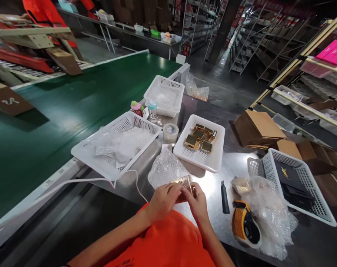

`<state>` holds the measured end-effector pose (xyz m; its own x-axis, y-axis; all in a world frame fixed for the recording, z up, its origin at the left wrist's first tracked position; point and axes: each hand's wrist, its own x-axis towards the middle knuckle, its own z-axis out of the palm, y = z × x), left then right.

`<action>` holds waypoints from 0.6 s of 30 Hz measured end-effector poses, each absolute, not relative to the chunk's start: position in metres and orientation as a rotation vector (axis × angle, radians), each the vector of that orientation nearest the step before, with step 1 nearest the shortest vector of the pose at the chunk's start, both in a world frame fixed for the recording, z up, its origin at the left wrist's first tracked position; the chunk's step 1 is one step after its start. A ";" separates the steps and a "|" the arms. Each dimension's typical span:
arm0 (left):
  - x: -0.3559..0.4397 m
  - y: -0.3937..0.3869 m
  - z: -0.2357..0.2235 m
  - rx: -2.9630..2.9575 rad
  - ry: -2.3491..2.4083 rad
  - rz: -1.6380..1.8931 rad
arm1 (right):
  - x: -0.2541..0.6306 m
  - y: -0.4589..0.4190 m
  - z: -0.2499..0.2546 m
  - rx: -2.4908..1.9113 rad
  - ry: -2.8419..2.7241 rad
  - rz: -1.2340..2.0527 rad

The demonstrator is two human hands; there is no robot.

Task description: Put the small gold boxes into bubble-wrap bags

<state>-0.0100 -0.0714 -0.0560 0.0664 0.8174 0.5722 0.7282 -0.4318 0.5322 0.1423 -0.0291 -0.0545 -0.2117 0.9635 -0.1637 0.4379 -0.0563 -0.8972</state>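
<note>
Close to my body, my left hand (165,199) and my right hand (197,202) both close on a small gold box (182,181) with what looks like clear wrap on it. Fingers cover much of the box. Just beyond my left hand lies a sheet of bubble wrap (166,168) on the metal table. A white basket (217,157) farther off holds several gold boxes (199,134). To the right of my right hand are a black utility knife (224,198) and an orange tape dispenser (240,220).
A white basket (102,168) of plastic packaging stands at left, near a tape roll (170,132) and two bottles. Bubble wrap (271,207) and a basket (318,189) of dark boxes sit right. Folded cartons (261,128) lie behind. A green conveyor (82,100) runs along the left.
</note>
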 end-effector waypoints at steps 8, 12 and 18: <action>0.002 -0.068 -0.051 2.265 1.615 1.276 | 0.139 -0.036 -0.065 -1.314 -1.530 1.523; 0.009 -0.069 -0.048 2.351 1.432 1.286 | 0.136 -0.030 -0.068 -1.292 -1.367 1.550; 0.016 -0.065 -0.046 2.302 1.590 1.307 | 0.144 -0.034 -0.091 -1.137 -1.777 1.319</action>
